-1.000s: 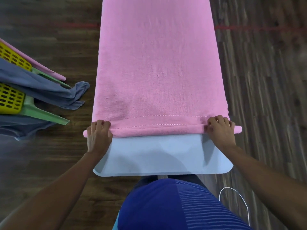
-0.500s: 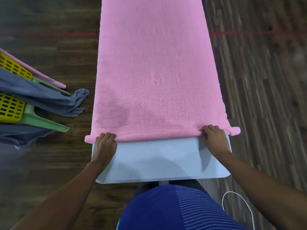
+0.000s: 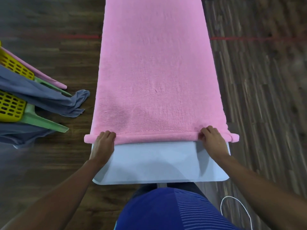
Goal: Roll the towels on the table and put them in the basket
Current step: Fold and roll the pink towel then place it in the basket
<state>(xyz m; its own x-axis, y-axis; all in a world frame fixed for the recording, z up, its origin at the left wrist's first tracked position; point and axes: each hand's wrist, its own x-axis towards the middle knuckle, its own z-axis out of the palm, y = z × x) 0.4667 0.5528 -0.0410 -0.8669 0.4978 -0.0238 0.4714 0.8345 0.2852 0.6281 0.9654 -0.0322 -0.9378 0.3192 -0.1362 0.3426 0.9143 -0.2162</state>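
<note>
A long pink towel (image 3: 156,77) lies flat along the narrow white table (image 3: 157,163), running away from me. Its near end is turned into a thin roll (image 3: 157,138) across the table's width. My left hand (image 3: 103,143) grips the roll near its left end, fingers curled over it. My right hand (image 3: 211,140) grips the roll near its right end the same way. The roll's tips stick out past both table edges. A yellow and green basket (image 3: 13,103) stands at the far left on the floor.
Grey-blue cloths (image 3: 49,100) hang over the basket and trail onto the dark wooden floor (image 3: 265,97). A pink bar (image 3: 41,73) leans by the basket. A white cable (image 3: 235,208) loops near my right side. A red line crosses the floor farther off.
The rolled edge has turned further up the towel, away from me, so more bare table shows in front of me. Both hands moved forward with the roll.
</note>
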